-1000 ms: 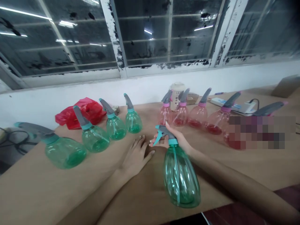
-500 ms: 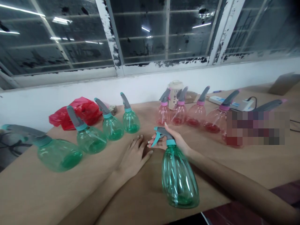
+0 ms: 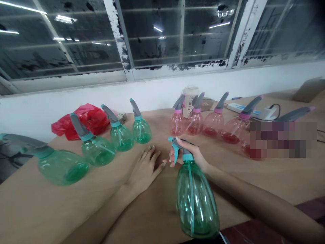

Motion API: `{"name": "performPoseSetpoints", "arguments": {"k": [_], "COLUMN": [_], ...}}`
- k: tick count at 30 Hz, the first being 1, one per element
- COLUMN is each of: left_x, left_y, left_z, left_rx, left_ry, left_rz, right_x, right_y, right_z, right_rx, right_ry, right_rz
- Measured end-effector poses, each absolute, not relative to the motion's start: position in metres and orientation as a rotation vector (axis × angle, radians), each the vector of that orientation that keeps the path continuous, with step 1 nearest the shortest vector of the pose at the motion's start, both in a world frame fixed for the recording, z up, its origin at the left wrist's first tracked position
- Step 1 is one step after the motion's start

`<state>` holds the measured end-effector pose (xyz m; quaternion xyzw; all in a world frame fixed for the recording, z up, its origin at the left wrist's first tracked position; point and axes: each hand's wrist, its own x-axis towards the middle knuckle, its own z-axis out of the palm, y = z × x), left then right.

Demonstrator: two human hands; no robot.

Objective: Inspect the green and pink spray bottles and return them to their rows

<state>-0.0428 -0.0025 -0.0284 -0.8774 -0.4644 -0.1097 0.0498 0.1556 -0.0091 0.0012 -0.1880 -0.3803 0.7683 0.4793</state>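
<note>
My right hand (image 3: 193,152) is closed round the grey neck of a green spray bottle (image 3: 198,200), its fingers by the teal trigger. The bottle is held up in front of me, with a little green showing at its bottom and a thin tube inside. My left hand (image 3: 144,169) lies flat on the table, fingers spread, holding nothing. Beyond it stands a small green spray bottle (image 3: 141,130), the far end of a row with a second green bottle (image 3: 122,137), a third (image 3: 98,150) and one at the far left (image 3: 62,167).
Several pink spray bottles (image 3: 213,123) stand in a row at the right, the nearest partly blurred out. A red plastic bag (image 3: 83,122) lies at the back left. Behind are a paper cup (image 3: 190,101), a white power strip (image 3: 254,112) and a cardboard box (image 3: 308,89).
My right hand has moved slightly right, and the held bottle has come a little lower and nearer. Its fingers have drawn in toward the trigger. My left hand stays where it was.
</note>
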Motion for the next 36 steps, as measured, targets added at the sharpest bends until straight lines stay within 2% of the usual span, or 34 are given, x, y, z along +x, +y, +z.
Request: {"name": "performPoseSetpoints", "arguments": {"k": [21, 29, 36], "left_x": [-0.044, -0.043, -0.042], "left_y": [-0.002, -0.002, -0.004], "left_z": [-0.031, -0.028, -0.025], "left_rx": [-2.664, -2.672, -2.686], "left_ry": [-1.408, -1.422, -1.414], "left_rz": [-0.416, -0.327, -0.344], "right_x": [0.156, 0.157, 0.159], "right_y": [-0.004, -0.007, 0.002], "right_z": [-0.002, 0.0, -0.007], "right_rx": [-0.411, -0.47, -0.428], "right_ry": [-0.909, -0.905, -0.857], "right_rz": [1.933, 1.822, 1.985]}}
